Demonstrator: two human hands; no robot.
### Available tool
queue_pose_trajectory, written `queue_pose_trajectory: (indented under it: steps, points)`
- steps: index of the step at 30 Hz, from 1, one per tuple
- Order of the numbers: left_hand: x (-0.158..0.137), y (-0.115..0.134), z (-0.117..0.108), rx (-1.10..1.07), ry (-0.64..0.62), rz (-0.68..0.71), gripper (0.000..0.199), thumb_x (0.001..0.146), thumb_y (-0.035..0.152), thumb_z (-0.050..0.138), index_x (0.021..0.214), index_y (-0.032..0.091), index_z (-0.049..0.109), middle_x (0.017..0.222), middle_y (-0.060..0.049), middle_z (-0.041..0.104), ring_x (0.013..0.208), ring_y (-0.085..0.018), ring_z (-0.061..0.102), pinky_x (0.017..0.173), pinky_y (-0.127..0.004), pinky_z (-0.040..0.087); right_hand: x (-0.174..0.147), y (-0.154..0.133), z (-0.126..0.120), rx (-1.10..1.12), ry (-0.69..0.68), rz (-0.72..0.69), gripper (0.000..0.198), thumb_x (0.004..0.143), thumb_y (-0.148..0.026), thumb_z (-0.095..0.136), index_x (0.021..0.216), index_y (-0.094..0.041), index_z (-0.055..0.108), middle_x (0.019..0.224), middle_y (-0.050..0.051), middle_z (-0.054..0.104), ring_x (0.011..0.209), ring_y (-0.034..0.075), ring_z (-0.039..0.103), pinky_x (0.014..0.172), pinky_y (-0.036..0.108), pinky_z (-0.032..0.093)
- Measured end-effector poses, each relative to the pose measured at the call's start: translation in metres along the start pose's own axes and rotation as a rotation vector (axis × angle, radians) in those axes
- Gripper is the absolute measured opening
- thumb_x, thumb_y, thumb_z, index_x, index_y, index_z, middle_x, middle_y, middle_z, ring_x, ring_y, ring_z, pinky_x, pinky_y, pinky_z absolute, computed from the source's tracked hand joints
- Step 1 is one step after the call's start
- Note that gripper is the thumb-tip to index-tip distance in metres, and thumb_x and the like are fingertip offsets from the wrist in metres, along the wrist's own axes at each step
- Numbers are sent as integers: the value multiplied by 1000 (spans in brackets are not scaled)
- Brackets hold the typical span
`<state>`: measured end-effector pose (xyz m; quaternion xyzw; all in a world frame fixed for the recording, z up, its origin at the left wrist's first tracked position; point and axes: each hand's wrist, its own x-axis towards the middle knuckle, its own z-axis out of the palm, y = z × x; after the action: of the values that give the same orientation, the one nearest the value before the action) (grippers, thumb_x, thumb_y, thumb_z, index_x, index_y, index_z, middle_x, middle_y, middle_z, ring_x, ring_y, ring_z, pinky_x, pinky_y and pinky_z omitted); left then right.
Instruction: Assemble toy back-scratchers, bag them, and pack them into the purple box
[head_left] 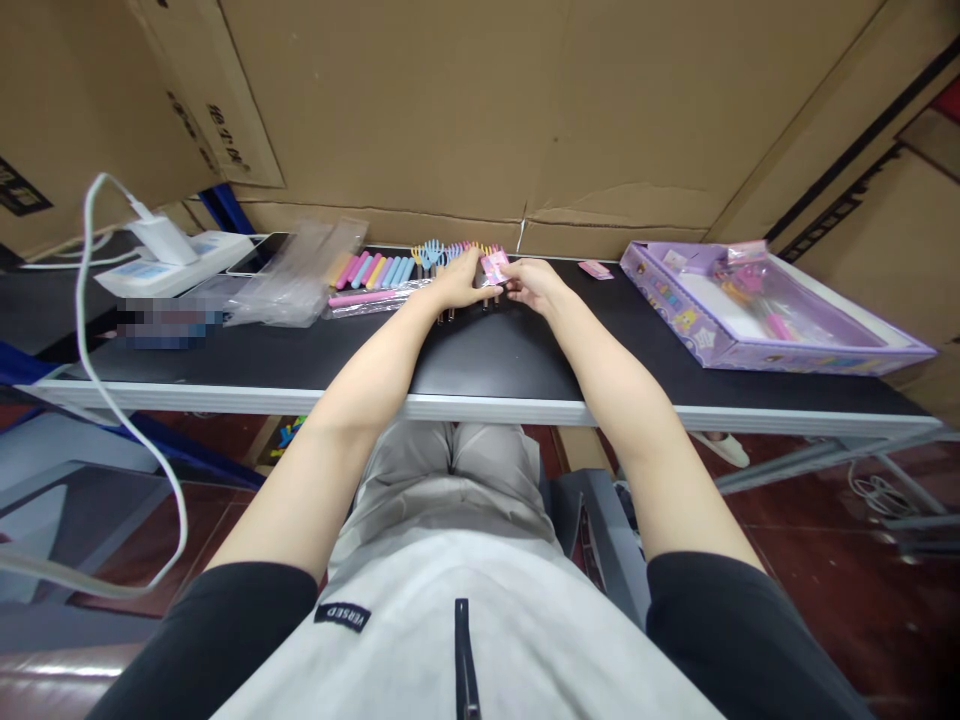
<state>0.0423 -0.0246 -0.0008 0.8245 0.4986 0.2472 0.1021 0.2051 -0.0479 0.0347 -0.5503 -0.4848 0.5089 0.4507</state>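
Between my hands is a small pink printed card [494, 267], its right edge pinched by the thumb and fingers of my right hand [534, 284]. My left hand [456, 282] reaches in from the other side, fingers stretched and thumb apart, close against the card's left edge; whether it touches is unclear. Behind and partly under it stand colourful fork-like pieces [430, 254] in yellow, blue, purple and pink. Thin metal rods [486, 302] show below the hands. Left of them lies a row of pastel handles [375, 271], with a pink-handled item in clear wrap [364, 298] in front.
Clear plastic bags [296, 275] and a white power strip with charger [169, 250] lie on the left. Another pink card [595, 269] rests to the right, beside a shallow purple box [720, 345] holding bagged items. Cardboard [480, 110] walls the table's back.
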Motion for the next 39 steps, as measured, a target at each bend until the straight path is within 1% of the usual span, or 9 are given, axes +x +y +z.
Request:
queue_pose_trajectory:
  steps: [8,13,15,19,25,29,33,36,39]
  points:
    - [-3,4,-2,36,-20,11,71,90,51,69,146,13,48,155,-25,51,147,-41,46,119,-57,38,-3,0,-3,-51,-37,5,31,95,1,63,70,-14,53,58,-4,51,53,5,44,57,20,36]
    - [-2,4,-1,33,-6,16,69,91,47,69,147,13,47,153,-25,53,146,-41,48,118,-56,40,-3,-2,-1,-64,-45,10,30,105,-17,57,75,-13,59,60,-1,55,49,6,45,50,21,32]
    - [-2,3,-1,36,-4,5,69,91,47,70,146,13,47,152,-24,53,145,-42,48,117,-55,40,-1,-2,-1,-85,-43,-16,32,105,-14,53,74,-13,58,59,-1,54,48,6,45,48,21,30]
    - [-1,3,-1,52,9,-2,67,91,47,72,145,15,49,152,-23,53,145,-41,48,116,-55,42,4,1,-1,-122,-9,-80,33,99,-3,56,68,-14,54,55,-3,51,47,5,44,47,20,29]
    - [1,3,3,51,25,42,62,91,46,71,140,15,51,147,-23,57,142,-41,51,114,-56,43,4,2,1,-96,19,-70,38,95,-1,62,63,-16,50,50,-4,48,48,5,42,47,18,30]
    - [2,2,4,52,34,57,55,92,44,70,136,16,53,143,-22,60,139,-40,54,113,-55,44,4,1,0,-104,9,-59,36,95,-2,64,64,-16,51,49,-5,47,46,4,40,46,18,29]
    - [1,2,3,55,48,46,56,92,43,71,136,15,52,142,-21,60,138,-39,54,111,-52,45,7,2,-2,-85,-22,-66,29,99,-13,63,71,-14,59,55,-3,55,46,5,44,44,19,29]
    - [0,3,2,60,50,43,57,91,43,71,137,15,53,141,-20,61,137,-39,55,111,-50,46,8,4,-2,-107,-39,-99,27,97,-7,57,71,-13,61,56,-1,57,47,6,48,44,20,29]
    - [1,4,3,62,59,52,56,91,43,71,136,15,54,140,-20,61,137,-38,56,112,-49,45,7,5,-1,-142,-5,-145,27,91,-2,57,67,-14,59,52,-1,54,48,7,48,45,19,28]
